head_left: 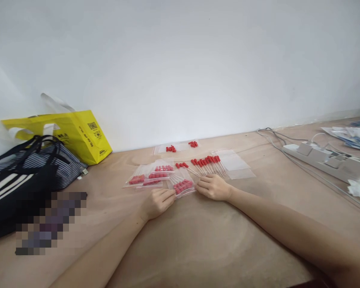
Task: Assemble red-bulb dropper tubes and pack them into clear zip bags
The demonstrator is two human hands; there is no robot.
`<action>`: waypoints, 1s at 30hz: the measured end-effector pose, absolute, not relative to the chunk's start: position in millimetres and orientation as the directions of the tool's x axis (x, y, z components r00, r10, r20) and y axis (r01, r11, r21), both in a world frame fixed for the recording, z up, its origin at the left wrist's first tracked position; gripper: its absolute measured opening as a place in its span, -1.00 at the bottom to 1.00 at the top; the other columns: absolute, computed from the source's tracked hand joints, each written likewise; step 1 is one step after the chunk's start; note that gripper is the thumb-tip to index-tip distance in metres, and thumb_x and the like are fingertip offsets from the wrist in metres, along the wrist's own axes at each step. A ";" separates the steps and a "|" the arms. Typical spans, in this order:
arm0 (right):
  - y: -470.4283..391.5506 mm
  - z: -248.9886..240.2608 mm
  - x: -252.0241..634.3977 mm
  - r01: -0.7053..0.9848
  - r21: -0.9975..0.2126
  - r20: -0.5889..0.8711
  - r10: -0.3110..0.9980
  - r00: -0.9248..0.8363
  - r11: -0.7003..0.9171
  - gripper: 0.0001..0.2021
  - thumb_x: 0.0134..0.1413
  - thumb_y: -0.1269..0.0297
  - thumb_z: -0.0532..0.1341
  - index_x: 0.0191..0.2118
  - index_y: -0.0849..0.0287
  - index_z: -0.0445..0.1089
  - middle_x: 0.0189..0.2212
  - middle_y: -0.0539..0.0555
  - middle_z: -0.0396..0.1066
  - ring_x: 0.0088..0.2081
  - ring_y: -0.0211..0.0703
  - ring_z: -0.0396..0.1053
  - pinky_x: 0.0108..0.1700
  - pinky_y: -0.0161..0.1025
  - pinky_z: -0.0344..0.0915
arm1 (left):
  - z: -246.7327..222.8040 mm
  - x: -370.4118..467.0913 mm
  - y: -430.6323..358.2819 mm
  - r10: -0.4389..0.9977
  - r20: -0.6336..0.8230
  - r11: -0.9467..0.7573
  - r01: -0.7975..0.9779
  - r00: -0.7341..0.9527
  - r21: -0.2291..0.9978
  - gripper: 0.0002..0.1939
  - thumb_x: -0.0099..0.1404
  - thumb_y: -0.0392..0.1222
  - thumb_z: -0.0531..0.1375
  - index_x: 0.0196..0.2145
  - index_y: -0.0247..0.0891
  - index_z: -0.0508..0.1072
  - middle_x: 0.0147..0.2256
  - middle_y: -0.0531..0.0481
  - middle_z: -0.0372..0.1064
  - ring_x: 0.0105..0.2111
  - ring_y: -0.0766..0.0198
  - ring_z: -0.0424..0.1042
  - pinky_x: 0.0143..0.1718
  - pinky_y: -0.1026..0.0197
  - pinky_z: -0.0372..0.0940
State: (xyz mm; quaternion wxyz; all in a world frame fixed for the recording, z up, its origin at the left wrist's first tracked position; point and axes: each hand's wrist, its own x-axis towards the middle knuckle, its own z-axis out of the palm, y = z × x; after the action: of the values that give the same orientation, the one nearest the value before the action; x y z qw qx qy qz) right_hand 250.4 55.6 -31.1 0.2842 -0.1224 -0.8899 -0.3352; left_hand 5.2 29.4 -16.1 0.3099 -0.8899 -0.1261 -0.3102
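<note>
A clear zip bag (182, 185) with several red-tipped white sticks lies between my hands, its red tips toward me. My left hand (159, 202) is closed at the bag's near left corner, and my right hand (212, 187) is closed at its right edge. Left of it, more filled bags (151, 175) overlap in a pile. Loose red-tipped sticks (208, 162) lie side by side just beyond my right hand, with a few more behind the held bag. Flat clear bags (235, 164) rest to their right.
Near the wall lies a clear bag (181, 148) with two groups of red tips. A yellow bag (90, 136), a striped bag (67, 170) and a black bag (21, 200) stand at the left. At the right are a power strip (327, 162), cables and plastic packets (354, 136).
</note>
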 end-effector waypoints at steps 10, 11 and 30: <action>49.7 -30.8 249.2 0.445 0.477 0.644 0.043 -0.764 0.758 -0.76 0.11 0.42 -0.01 -0.54 0.22 0.27 -0.63 -0.03 0.24 -0.54 -0.33 0.11 -0.48 -0.29 -0.06 | -9.5 6.7 28.2 0.096 0.620 -0.788 0.440 0.778 -0.431 -0.81 0.21 -0.41 0.01 -0.45 -0.30 0.38 -0.44 -0.01 0.44 -0.45 0.34 0.41 -0.45 0.30 0.33; 48.7 -31.3 248.1 0.463 0.460 0.656 0.061 -0.752 0.758 -0.76 0.10 0.43 -0.01 -0.55 0.21 0.26 -0.64 -0.03 0.23 -0.54 -0.33 0.11 -0.48 -0.29 -0.06 | -9.4 8.8 27.8 0.108 0.628 -0.787 0.452 0.770 -0.419 -0.83 0.20 -0.41 0.02 -0.42 -0.31 0.39 -0.43 -0.01 0.44 -0.41 0.32 0.41 -0.40 0.28 0.33; 42.5 -29.5 237.4 0.473 0.376 0.677 0.112 -0.728 0.797 -0.74 0.10 0.41 -0.03 -0.55 0.19 0.28 -0.63 -0.02 0.26 -0.55 -0.33 0.12 -0.49 -0.28 -0.04 | -12.4 43.8 31.5 -0.020 0.586 -0.708 0.403 0.810 -0.581 -0.85 0.20 -0.42 0.03 -0.45 -0.35 0.38 -0.48 -0.03 0.41 -0.46 0.32 0.37 -0.35 0.17 0.31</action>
State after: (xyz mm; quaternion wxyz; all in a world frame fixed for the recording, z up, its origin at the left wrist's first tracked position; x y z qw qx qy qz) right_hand 237.4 42.5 -29.5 0.3304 -0.1646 -0.8884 -0.2729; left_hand 43.8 31.5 -12.4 0.3665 -0.8778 -0.1090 -0.2885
